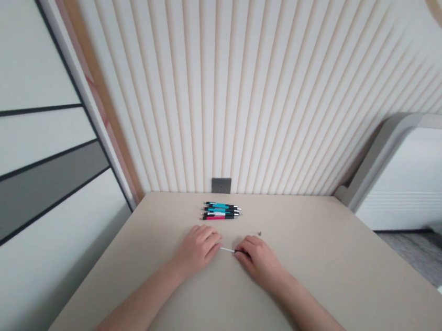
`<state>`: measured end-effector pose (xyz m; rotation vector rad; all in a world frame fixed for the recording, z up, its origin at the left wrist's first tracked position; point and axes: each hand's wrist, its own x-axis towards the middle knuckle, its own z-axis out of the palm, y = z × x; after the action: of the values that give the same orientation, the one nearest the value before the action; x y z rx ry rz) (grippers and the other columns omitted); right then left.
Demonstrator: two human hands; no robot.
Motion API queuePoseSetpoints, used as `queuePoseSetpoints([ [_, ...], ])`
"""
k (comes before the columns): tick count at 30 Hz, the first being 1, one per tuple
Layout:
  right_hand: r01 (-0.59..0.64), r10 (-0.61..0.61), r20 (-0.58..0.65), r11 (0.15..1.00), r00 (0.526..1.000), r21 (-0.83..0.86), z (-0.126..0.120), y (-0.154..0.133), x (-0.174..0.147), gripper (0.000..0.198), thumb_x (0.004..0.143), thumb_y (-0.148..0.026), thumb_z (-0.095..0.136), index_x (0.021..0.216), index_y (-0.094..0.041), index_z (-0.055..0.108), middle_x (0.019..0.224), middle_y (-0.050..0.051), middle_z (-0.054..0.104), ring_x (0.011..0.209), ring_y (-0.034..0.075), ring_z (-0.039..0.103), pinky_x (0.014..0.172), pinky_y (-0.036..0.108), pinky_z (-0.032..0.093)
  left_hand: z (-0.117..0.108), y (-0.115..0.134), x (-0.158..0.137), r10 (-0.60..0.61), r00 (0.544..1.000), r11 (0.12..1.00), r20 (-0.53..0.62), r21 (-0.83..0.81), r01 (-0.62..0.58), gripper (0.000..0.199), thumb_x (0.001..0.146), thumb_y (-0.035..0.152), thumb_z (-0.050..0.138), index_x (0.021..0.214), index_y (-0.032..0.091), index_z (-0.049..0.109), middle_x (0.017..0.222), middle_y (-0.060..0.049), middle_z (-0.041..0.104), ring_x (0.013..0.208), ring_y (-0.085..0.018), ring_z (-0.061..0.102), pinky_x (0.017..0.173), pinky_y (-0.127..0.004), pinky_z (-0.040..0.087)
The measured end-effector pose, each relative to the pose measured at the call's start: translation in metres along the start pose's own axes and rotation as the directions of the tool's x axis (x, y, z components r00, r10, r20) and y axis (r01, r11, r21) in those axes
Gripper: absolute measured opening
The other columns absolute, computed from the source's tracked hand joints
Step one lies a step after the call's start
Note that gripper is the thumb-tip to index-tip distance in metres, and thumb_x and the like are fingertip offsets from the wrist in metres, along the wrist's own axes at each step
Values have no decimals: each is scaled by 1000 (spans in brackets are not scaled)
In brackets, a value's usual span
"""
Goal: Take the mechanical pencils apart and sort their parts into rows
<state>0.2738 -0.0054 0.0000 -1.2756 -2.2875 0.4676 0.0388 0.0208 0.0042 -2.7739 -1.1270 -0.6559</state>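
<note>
My left hand (198, 248) rests low over the table with its thumb and fingers pinched together. From those fingertips a thin white pen refill (227, 249) runs across to the right. Its other end meets a short black pen part (240, 252), mostly covered by my right hand (257, 258), whose fingers are closed on it. Just beyond the right hand lies a tiny greyish piece (259, 234), too small to make out. Several click pens (221, 211), with turquoise, white and red on black, lie side by side past my left hand.
The beige table (298, 221) meets a ribbed white wall panel (233, 82) with a dark socket (221, 185) at its foot. A white and grey cabinet (38, 178) flanks the left edge. To the right is a pale headboard (418, 170).
</note>
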Motion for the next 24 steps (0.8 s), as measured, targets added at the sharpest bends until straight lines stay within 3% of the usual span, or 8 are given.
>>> queuePoseSetpoints([
  [6,6,-5,-45,999,999,40,1,-2,0,20,95,-23,45,102,-20,63,92,6,67,87,18,60,81,29,44,4,2,1,111,993,994,37,9,-112,24,100,24,42,103,22,66,89,-6,65,86,-21,56,77,-36,40],
  [11,-9,9,-17,1000,1000,-7,-7,2,1,29,96,-23,41,109,-23,67,90,5,67,83,17,61,76,26,43,0,-4,1,24,1000,999,-18,33,-23,27,100,25,40,103,22,67,83,-7,66,84,-21,56,75,-36,39],
  [20,-171,163,-150,984,975,-43,-13,15,2,29,97,-28,40,95,-21,68,88,5,67,76,16,62,71,27,43,-1,-12,-2,-49,996,996,-81,66,54,26,99,20,42,110,21,66,84,-6,70,83,-22,60,73,-35,38],
  [24,-189,195,-189,981,962,46,-10,20,2,29,96,-29,40,94,-19,66,90,6,69,81,18,63,75,28,44,-3,-13,-2,-86,993,994,-82,57,91,26,97,18,43,108,22,66,82,-6,70,83,-22,61,75,-36,41],
])
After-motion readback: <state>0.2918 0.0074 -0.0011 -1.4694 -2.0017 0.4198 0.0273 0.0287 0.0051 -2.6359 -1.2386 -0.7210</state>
